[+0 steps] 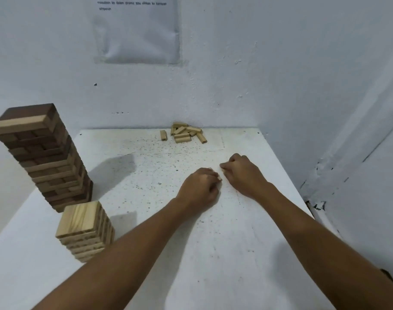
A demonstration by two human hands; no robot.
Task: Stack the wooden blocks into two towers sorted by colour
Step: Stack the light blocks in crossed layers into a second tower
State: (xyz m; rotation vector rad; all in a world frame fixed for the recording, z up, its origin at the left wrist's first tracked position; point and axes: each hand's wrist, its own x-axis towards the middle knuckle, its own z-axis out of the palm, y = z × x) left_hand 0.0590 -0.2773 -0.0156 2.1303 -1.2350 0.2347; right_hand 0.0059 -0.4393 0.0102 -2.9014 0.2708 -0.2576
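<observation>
A tall tower of mixed dark and light blocks (43, 157) stands at the table's left. In front of it rises a short tower of light blocks (84, 229). Several loose light blocks (186, 133) lie in a heap at the far edge, one block (163, 135) apart to the left. My left hand (200, 186) and my right hand (242, 173) meet at mid-table, fingers curled. Between them small pale block parts (220, 178) show, mostly hidden by the fingers. Both hands seem to grip these light blocks.
The white speckled table (146, 175) fills a corner between two white walls. A paper sheet (137, 30) hangs on the back wall. The table's right edge (302, 198) runs close to the side wall.
</observation>
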